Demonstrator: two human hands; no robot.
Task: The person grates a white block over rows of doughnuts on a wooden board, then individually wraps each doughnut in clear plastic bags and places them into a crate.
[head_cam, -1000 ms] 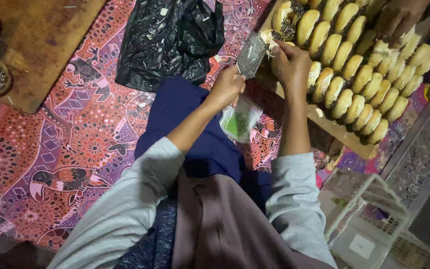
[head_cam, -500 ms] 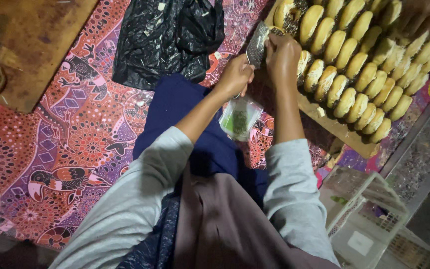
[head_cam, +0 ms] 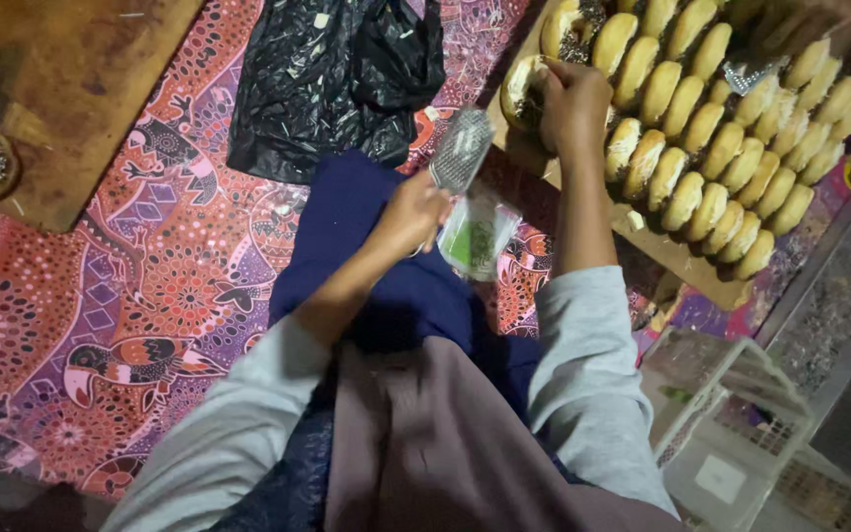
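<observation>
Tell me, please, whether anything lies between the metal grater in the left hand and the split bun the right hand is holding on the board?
Nothing visible does. The left hand holds the grater up over the patterned cloth, just short of the wooden board. The right hand grips the bun at the row's near end, and the gap between grater and bun looks open.

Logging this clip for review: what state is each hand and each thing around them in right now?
left hand: closed around the handle of a small metal grater, with a clear plastic bag hanging beneath.
right hand: gripping a split bun at the board's near end.
rows of buns: lined up on a wooden board.
black plastic bag: crumpled, lying on the patterned cloth.
white crates: empty as far as visible.
</observation>
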